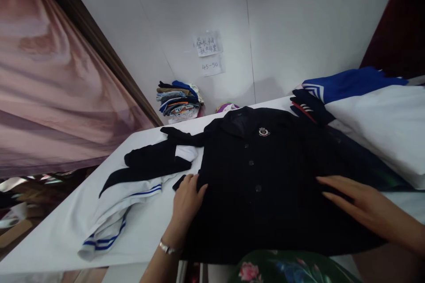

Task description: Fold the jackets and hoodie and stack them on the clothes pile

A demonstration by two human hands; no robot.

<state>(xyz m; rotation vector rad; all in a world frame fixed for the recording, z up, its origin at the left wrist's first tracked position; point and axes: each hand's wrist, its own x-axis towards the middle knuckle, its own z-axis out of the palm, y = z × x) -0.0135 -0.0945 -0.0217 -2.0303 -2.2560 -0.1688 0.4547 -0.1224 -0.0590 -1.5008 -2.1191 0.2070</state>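
Note:
A black button-up jacket (229, 185) lies front up in the middle of the table, with a crest badge (264, 131) on the chest and several dark buttons down the front. My left hand (186, 201) rests on its left edge, thumb apart from the fingers. A small dark piece of cloth shows just past those fingers; how it joins the jacket is hidden. On the jacket's right side my right hand (361, 203) lies with fingers stretched out and slightly spread. One jacket sleeve (182, 136) reaches out to the left; the other side blends into dark cloth.
Left on the white table (146, 225) lie black-and-white clothing (149, 159) and a white garment with blue stripes (113, 216). Garments with blue collars (352, 84) are heaped at right. Folded clothes (179, 99) stand stacked by the wall, below paper notes (210, 66). A pink curtain (59, 75) hangs left.

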